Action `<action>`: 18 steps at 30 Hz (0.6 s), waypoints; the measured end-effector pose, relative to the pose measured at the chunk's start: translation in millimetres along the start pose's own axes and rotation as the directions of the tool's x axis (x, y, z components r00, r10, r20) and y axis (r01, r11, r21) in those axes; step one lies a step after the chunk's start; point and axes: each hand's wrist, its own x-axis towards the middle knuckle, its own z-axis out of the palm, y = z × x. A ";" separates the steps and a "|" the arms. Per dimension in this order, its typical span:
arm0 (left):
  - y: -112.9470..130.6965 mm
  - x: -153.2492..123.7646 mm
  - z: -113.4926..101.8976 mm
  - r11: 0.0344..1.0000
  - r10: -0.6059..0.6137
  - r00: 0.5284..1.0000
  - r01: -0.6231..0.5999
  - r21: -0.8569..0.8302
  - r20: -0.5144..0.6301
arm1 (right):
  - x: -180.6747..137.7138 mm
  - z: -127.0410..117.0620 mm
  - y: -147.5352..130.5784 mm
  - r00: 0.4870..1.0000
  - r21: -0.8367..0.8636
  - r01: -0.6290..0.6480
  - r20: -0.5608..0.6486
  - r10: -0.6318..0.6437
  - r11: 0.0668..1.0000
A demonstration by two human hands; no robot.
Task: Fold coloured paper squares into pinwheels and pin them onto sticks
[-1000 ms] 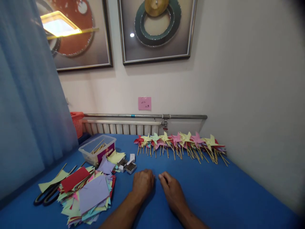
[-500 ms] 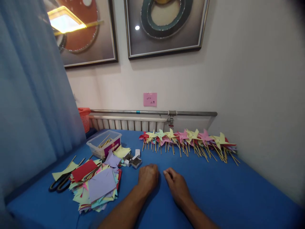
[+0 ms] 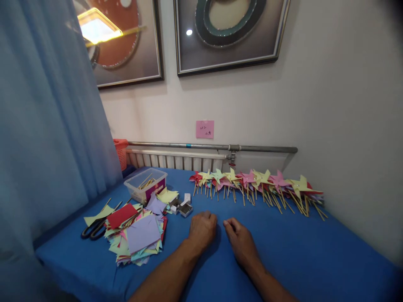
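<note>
Left hand [image 3: 203, 228] is balled up, right hand [image 3: 242, 242] loosely curled, nothing showing in either. Colored paper stack [image 3: 143, 235] sits off left, paper pinwheels [image 3: 262, 178] lined up behind. Imo rest them loose, clear of that stack so sheets don't slide.

At the left a blue curtain [image 3: 50, 109] is hanging beside a red basket [image 3: 121, 153], while on the far wall [image 3: 151, 113] two framed pictures [image 3: 229, 35] and a pink note [image 3: 205, 129] are hanging above a metal pipe [image 3: 208, 146] and a radiator [image 3: 176, 153].
</note>
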 end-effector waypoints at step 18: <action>6.2 -15.4 -39.9 0.997 -0.008 0.999 0.004 -0.082 -0.054 | 5.8 -0.3 1.9 1.000 -0.038 -0.001 0.020 0.002 0.999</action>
